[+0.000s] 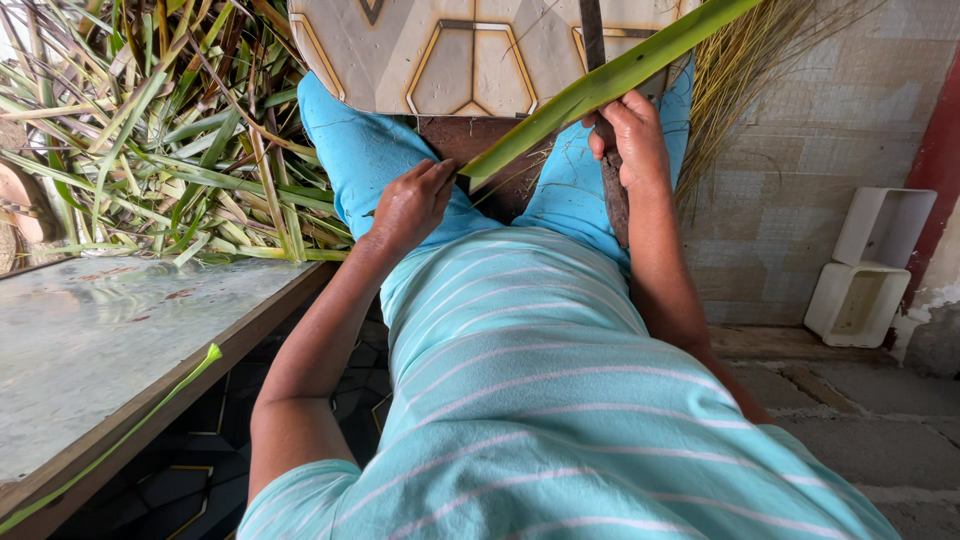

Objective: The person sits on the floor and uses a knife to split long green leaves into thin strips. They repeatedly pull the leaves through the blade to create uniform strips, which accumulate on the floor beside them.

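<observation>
Head view, looking down over my striped shirt and blue trousers to my lap. Far out past my left hand, a big pile of long green leaves (150, 140) lies on the floor, uncut as far as I can see, so most of the work looks to be ahead of me. Nearer, below that hand, a single thin green strip (120, 440) lies along the edge of the low table (100, 350); I judge it to be a piece already stripped off, though it is the only one I can make out there.

My left hand (410, 205) is closed, fingers curled together, pinching the near end of the long green leaf (610, 80) between thumb and fingertips, just above my left thigh. From that pinch the leaf runs up and away to the right, its long axis slanted, the far end passing out of the top of the picture beyond my right hand. It lies across my knees, flat face up.

My right hand (630, 135) sits under the leaf's middle, fingers wrapped tight around a dark upright stick (612, 190); it may carry a blade, but I cannot tell from here. Beyond that hand, a sheaf of thin dry yellowish fibres (740, 90) fans out, likely finished stripping. Further right, two white plastic tubs (865, 280) lean by the wall.
</observation>
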